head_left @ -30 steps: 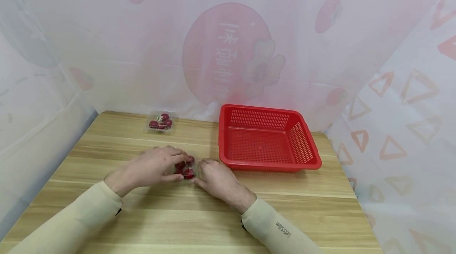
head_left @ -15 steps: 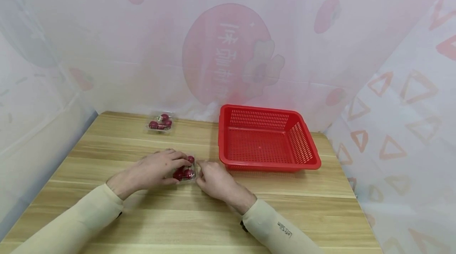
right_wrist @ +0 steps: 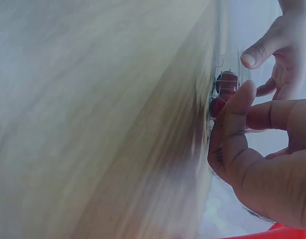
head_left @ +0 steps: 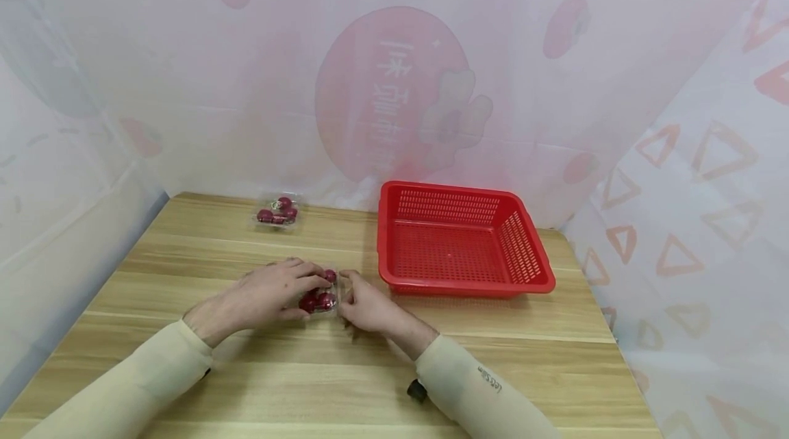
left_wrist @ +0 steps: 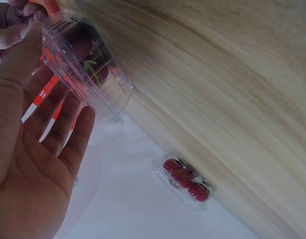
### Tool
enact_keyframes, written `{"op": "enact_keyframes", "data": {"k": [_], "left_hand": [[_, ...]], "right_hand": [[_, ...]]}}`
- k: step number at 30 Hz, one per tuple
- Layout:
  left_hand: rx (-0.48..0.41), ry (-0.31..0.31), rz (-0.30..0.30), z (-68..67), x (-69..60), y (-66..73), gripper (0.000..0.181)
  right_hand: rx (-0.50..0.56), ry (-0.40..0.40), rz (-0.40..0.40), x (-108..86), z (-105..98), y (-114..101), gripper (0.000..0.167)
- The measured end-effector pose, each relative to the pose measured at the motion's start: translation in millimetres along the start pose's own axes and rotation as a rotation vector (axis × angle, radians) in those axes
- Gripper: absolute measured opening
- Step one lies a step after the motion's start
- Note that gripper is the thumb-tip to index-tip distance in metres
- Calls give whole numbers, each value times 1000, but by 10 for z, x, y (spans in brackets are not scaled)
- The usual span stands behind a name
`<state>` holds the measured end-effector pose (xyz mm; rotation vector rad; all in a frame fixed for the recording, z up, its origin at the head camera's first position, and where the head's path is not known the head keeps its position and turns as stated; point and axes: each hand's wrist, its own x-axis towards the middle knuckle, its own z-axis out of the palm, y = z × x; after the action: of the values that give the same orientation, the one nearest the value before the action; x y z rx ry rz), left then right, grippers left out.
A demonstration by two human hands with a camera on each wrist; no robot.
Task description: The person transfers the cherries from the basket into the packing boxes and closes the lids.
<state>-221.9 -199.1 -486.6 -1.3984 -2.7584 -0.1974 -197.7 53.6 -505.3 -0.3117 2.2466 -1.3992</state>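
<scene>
A clear plastic clamshell box (head_left: 324, 301) of dark red round fruit sits on the table between both hands. Green stems show through its wall in the left wrist view. My left hand (head_left: 261, 294) rests over the box's left part, its fingers (left_wrist: 57, 127) fairly straight along the lid. From the right, my right hand (head_left: 372, 307) pinches at the box's edge with curled fingers and thumb (right_wrist: 237, 107); the exact contact is partly hidden. The right wrist view shows red fruit (right_wrist: 227, 82) in the box just beyond these fingertips.
Another clear box of red fruit (head_left: 279, 211) lies at the back left, near the printed curtain (head_left: 271, 117). A red perforated plastic basket (head_left: 468, 288) stands right of the hands, close to the right hand. The wooden table (head_left: 296, 391) extends toward the front.
The left hand has slid slightly left over the box, showing more fruit. The right hand has turned at the box's right edge, its fingers now more bent, its forearm shifted a little.
</scene>
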Motion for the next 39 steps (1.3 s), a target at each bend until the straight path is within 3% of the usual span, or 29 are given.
{"op": "enact_keyframes", "data": {"k": [7,15,21,31,33,39], "left_hand": [[-53,-2,-52,-4,-22,-25,61],[-60,-2,-66,23,-45,-68,58],[-82,12,-71,33,-68,-79,59],[-131,167,-269,88,-250,-116,50],[-163,150,-302,91,-273,-120,50],[-353,18,-387,124,-297,-151,58]], "right_hand": [[186,-5,50,36,15,9,77],[279,27,122,82,55,-25,78],[332,-4,128,111,61,-43,86],[364,20,144,123,77,-50,96],[360,26,149,125,78,-49,98],[345,36,136,123,84,-58,98]]}}
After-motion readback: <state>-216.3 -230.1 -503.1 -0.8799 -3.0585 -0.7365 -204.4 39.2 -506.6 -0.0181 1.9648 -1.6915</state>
